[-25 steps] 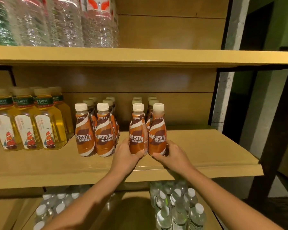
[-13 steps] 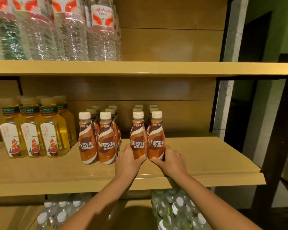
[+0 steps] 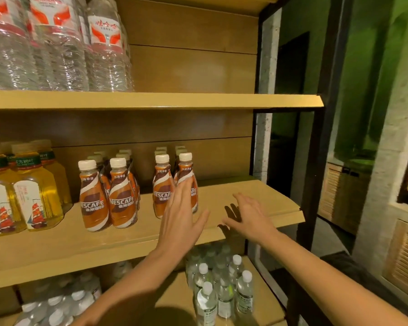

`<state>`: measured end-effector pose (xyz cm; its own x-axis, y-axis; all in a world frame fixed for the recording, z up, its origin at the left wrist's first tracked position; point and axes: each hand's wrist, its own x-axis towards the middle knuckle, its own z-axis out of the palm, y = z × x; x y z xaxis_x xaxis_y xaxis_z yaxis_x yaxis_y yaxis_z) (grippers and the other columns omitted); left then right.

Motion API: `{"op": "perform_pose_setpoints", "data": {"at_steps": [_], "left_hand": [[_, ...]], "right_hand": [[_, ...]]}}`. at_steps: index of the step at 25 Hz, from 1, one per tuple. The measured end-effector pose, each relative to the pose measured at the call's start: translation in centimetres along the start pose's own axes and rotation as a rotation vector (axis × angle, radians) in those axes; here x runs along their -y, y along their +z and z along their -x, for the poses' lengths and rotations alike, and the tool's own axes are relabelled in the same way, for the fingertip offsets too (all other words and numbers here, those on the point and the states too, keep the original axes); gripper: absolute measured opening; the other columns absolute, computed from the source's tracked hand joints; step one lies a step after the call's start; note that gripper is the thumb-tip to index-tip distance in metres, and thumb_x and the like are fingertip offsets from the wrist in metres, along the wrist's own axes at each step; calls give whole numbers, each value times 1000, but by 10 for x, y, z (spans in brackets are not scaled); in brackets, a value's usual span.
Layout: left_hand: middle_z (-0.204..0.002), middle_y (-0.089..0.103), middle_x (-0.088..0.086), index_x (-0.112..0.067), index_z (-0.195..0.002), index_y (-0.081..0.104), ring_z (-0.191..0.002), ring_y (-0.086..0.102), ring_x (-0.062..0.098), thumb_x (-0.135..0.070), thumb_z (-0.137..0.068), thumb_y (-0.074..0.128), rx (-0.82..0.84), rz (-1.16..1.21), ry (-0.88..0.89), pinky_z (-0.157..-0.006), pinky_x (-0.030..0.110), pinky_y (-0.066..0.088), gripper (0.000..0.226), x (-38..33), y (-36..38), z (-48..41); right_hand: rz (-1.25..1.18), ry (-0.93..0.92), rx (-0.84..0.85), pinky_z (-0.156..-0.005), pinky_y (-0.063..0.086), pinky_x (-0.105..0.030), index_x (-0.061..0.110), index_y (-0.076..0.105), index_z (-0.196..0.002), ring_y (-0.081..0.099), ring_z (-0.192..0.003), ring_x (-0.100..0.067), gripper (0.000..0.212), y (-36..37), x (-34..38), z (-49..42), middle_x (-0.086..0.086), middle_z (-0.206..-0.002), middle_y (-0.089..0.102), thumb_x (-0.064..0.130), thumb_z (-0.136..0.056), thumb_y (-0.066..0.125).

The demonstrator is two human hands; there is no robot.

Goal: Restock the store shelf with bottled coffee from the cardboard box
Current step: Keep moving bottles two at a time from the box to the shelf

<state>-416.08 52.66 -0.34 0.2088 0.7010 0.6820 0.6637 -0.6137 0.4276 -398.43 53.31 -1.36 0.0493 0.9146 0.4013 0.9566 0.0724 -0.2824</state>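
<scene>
Bottled coffee on the middle shelf, head view. I see the coffee bottles [image 3: 123, 196] standing upright on the middle shelf [image 3: 57, 250] in two groups, each two abreast with more rows behind; the left-hand group [image 3: 93, 201] and the right-hand group [image 3: 161, 191] stand apart, with a bare strip of board between them; all have white caps, and their brown-and-white labels face forward.

The left hand [image 3: 181, 222] is raised in front of the right-hand group, its back toward me, fingers straight and close together, holding nothing; its fingertips overlap the front right bottle from my angle, and I cannot tell whether they touch it. The right hand [image 3: 250, 215] hovers over the bare right end of the same shelf, near its front edge, fingers spread and loose, holding nothing; its shadow falls on the board just beside it.

Yellow tea bottles [image 3: 33, 194] stand left of the coffee on the same board, near but not touching. Large water bottles [image 3: 57, 43] fill the left part of the upper shelf [image 3: 151, 101]; small water bottles [image 3: 222, 285] stand on the lower shelf [image 3: 174, 300], below the hands. A black frame [image 3: 316, 161] closes the unit on the right; beyond it are a green wall [image 3: 363, 67] and a slatted cabinet [image 3: 339, 191].
</scene>
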Motion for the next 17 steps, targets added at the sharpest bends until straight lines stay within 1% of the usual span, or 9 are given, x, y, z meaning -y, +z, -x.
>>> {"op": "perform_pose_setpoints", "data": {"at_steps": [2,5,9,12,14,17], "left_hand": [[-156,18,-6,-23,-149,13,-143,17,11,-44,-86,59,178,-26,117,-115,30,18,82,-30,14,-9],[-155,23,-2,-22,-149,15,-141,24,15,-49,-85,58,397,-51,297,-113,31,24,82,-82,51,-16],[-158,16,3,-16,-150,15,-144,18,21,-55,-86,54,624,-94,489,-116,34,18,84,-174,108,-6],[-155,23,7,-12,-148,20,-142,23,23,-59,-85,52,713,-62,635,-115,36,19,84,-254,151,9],[-151,32,8,-13,-145,28,-138,31,24,-59,-84,53,758,0,706,-112,38,25,80,-312,178,21],[-147,39,7,-16,-143,34,-134,37,25,-59,-82,56,820,82,818,-109,40,30,78,-408,218,46]], "right_hand": [[99,47,-2,-113,27,-40,15,26,-146,33,-138,-25,76,-29,-24,24,-6,-151,33,48,-86,57],[225,177,-15,-113,29,-42,16,29,-144,37,-136,-25,72,-68,-74,67,-6,-149,36,49,-86,57],[337,501,-14,-110,30,-43,17,28,-144,37,-135,-27,74,-124,-156,141,-7,-149,36,51,-85,57],[380,698,13,-111,29,-44,17,27,-144,37,-134,-30,76,-171,-211,203,-9,-147,39,52,-84,58],[409,781,3,-111,30,-44,17,28,-143,36,-135,-29,76,-203,-245,245,-9,-148,38,53,-83,58],[459,873,-2,-111,30,-45,17,28,-144,36,-136,-28,75,-246,-297,306,-7,-149,37,54,-85,56]]}}
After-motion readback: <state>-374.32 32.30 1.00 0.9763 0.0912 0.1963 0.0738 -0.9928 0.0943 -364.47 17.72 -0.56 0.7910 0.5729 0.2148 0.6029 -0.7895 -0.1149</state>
